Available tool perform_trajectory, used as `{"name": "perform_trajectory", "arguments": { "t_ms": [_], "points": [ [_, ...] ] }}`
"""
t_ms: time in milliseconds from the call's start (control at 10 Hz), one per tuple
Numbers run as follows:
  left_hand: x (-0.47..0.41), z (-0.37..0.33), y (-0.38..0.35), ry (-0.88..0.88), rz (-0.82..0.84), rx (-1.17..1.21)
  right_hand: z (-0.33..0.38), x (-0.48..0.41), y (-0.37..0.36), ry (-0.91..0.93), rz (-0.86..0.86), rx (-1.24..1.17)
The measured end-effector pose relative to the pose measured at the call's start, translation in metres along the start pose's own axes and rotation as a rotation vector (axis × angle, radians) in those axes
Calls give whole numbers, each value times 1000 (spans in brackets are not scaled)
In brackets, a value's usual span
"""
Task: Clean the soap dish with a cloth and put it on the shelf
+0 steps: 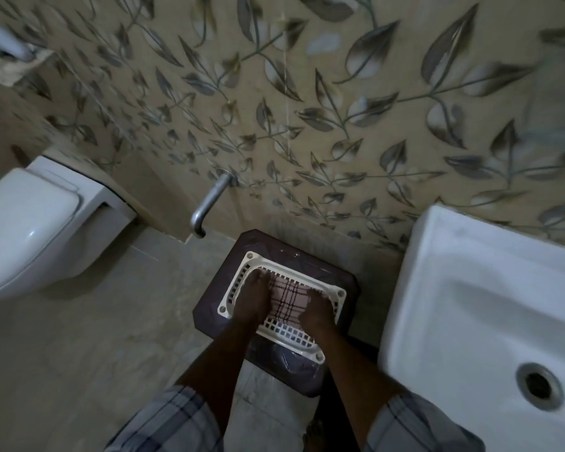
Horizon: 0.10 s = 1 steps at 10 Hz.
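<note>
Wiping seems under way: left hand presses flat inside the soap dish on a stool, while right hand bears on the cloth, grip unclear. Next, I judge, both hands must lift the dish.

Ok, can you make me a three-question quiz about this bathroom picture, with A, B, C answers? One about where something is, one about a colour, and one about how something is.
1. Where does the soap dish sit?
A) on the floor
B) on the stool
C) in a bucket

2. What colour is the soap dish?
A) white
B) red
C) green

3. The toilet lid is:
A) up
B) down
C) broken off

Answers:
1 B: the dish rests on top of the dark brown stool by the wall.
2 A: its slotted rim and sides are white.
3 B: the lid lies flat over the bowl.
</note>
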<state>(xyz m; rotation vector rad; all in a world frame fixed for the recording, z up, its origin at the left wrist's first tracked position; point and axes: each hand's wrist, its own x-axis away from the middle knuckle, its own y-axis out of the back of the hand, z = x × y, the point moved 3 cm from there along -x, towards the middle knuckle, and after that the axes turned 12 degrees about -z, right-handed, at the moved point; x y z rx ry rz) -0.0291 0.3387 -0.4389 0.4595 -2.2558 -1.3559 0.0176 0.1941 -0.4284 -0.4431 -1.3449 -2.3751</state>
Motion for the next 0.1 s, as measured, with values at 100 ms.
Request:
{"name": "perform_trajectory", "arguments": {
  "t_ms": [100],
  "points": [
    [27, -22, 25, 18, -52, -63, 7, 30, 46, 72, 46, 14]
  ]
}}
